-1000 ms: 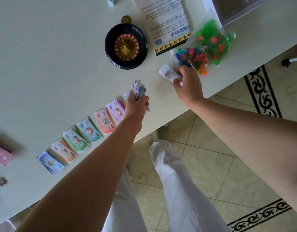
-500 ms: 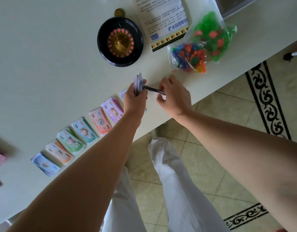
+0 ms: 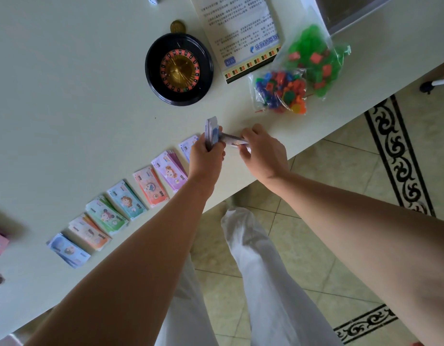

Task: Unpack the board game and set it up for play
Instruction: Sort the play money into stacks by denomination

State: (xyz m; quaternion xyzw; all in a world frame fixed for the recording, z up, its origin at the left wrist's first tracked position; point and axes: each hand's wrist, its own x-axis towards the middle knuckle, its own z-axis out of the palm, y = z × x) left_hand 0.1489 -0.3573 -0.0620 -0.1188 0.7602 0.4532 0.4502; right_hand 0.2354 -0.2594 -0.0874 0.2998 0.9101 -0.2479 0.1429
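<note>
My left hand (image 3: 207, 156) has its fingers curled tight round an upright stack of play money (image 3: 211, 129), held over the table (image 3: 66, 96) near its front edge. My right hand (image 3: 264, 153) pinches a few notes (image 3: 234, 141) between thumb and bent fingers, and their far end touches the stack. To the left of my hands, a row of sorted money piles (image 3: 151, 187) lies flat along the table edge. Behind them sit the roulette wheel (image 3: 179, 69), the instruction sheet (image 3: 238, 33) and two bags of plastic pieces (image 3: 282, 92).

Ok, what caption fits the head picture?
Left hand holds the play-money stack; right hand pinches a few notes beside the sorted piles.
</note>
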